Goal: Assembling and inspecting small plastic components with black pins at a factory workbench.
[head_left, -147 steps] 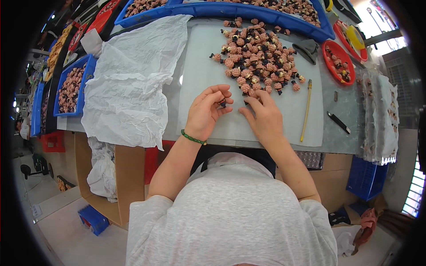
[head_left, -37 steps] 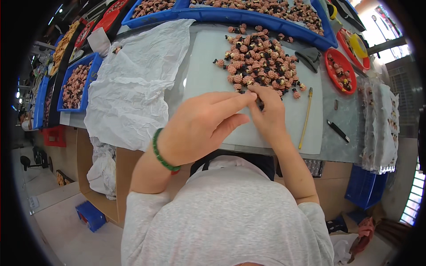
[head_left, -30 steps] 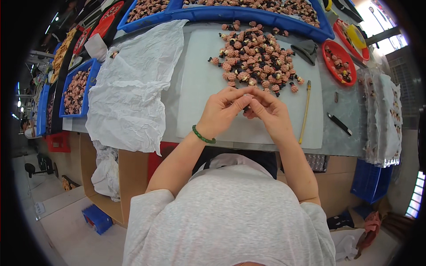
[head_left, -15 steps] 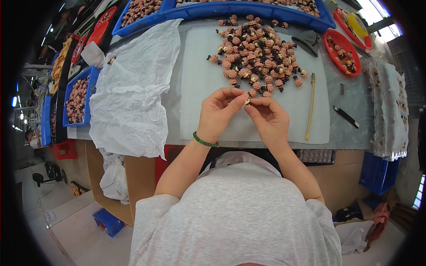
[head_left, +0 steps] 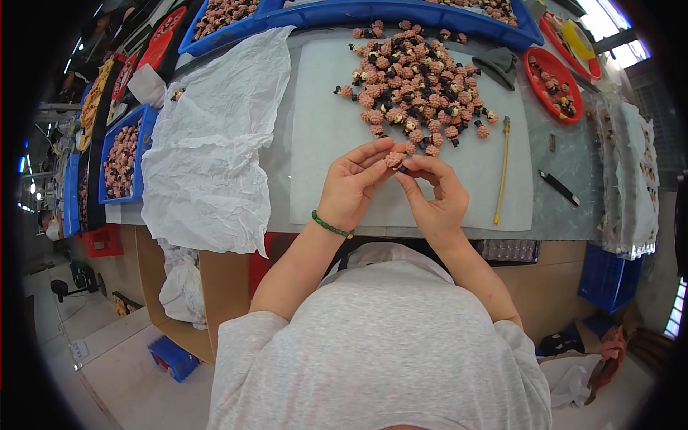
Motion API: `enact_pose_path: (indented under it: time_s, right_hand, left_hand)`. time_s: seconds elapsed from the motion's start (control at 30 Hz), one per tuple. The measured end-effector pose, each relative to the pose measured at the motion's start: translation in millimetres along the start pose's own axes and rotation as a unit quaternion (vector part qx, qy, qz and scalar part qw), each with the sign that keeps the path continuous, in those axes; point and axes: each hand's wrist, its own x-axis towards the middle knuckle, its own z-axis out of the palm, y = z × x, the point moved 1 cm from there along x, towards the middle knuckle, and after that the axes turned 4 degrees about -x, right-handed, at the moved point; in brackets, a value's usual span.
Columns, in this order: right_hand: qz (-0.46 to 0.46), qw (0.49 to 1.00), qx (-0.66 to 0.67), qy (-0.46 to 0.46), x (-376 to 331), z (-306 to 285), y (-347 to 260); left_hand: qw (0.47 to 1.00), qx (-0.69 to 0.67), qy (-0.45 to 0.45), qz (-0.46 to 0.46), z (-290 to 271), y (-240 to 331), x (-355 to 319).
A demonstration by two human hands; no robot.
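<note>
Both hands meet over a white mat (head_left: 322, 129) on the table. My left hand (head_left: 352, 188), with a green bead bracelet at the wrist, and my right hand (head_left: 434, 197) pinch one small pink knobbly piece (head_left: 394, 160) with a black part between their fingertips. Just beyond the fingers lies a heap of several similar pink and black pieces (head_left: 416, 86).
Crumpled white paper (head_left: 215, 143) covers the table's left part. Blue trays (head_left: 122, 154) of pink pieces line the left and far edges. A red dish (head_left: 555, 84) stands at the far right, and a yellow stick (head_left: 502, 168) and a black tool (head_left: 559, 188) lie to the right.
The left hand came down from close to the camera and joined the right hand above the mat. Both now hold one pink piece just short of the heap.
</note>
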Motion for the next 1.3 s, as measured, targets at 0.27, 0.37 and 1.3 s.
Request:
enact_pose_path:
  time_s: [0.27,0.37,1.3]
  right_hand:
    - [-0.088,0.988,-0.084,-0.090,15,1,-7]
    - [-0.094,0.974,-0.190,-0.076,35,9,-2]
    - [0.103,0.987,0.105,-0.072,11,-2,7]
  left_hand:
    - [0.994,0.049,0.084,0.045,-4,5,-9]
    - [0.989,-0.021,0.138,0.055,-5,16,-6]
    - [0.992,0.126,-0.009,0.000,-7,8,-1]
